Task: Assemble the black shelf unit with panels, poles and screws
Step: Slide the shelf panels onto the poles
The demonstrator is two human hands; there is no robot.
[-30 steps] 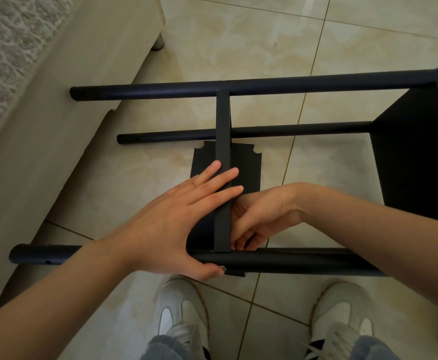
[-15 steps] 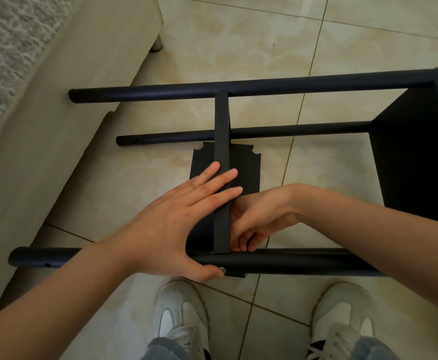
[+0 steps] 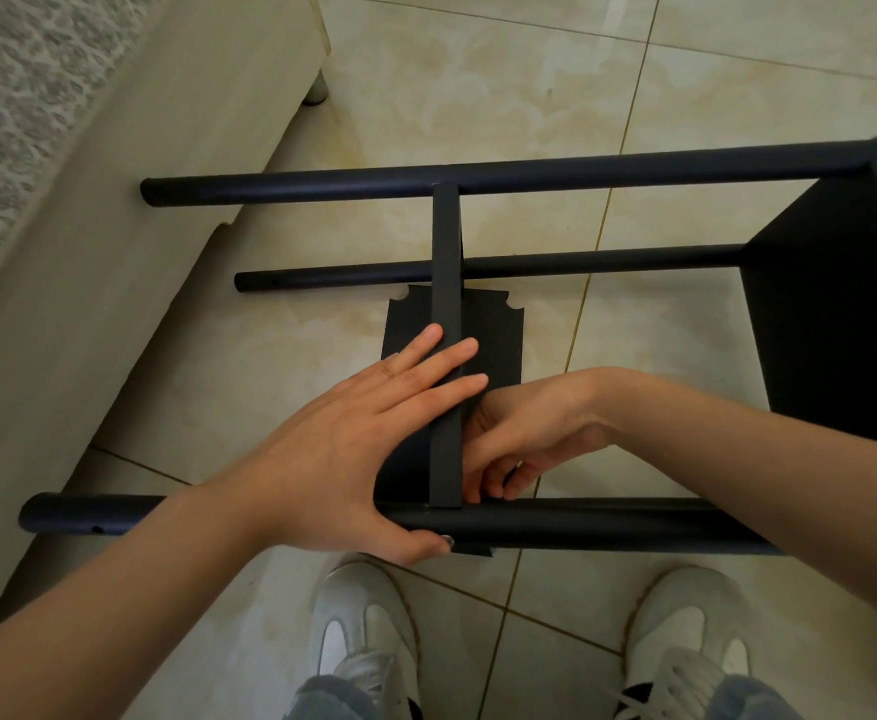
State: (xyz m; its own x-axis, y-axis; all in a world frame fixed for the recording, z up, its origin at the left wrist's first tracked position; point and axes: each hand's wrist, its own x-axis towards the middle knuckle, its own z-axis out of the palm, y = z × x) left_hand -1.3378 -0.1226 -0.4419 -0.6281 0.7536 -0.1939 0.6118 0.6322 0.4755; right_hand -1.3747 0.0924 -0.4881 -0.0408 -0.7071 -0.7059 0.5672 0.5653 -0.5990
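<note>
On beige floor tiles (image 3: 737,70), the left hand (image 3: 337,449) presses flat, straight-fingered, on the black middle panel (image 3: 446,262) (thumb under the near pole (image 3: 607,527)). The right hand (image 3: 540,433) curls beside the panel; what it pinches, I cannot tell.

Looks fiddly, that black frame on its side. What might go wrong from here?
The left hand presses flat on the edge of the middle panel; if it eases off, the panel may slip out of line. Fingers of the right hand are tucked where the panel meets the near pole, so they could get pinched.
</note>
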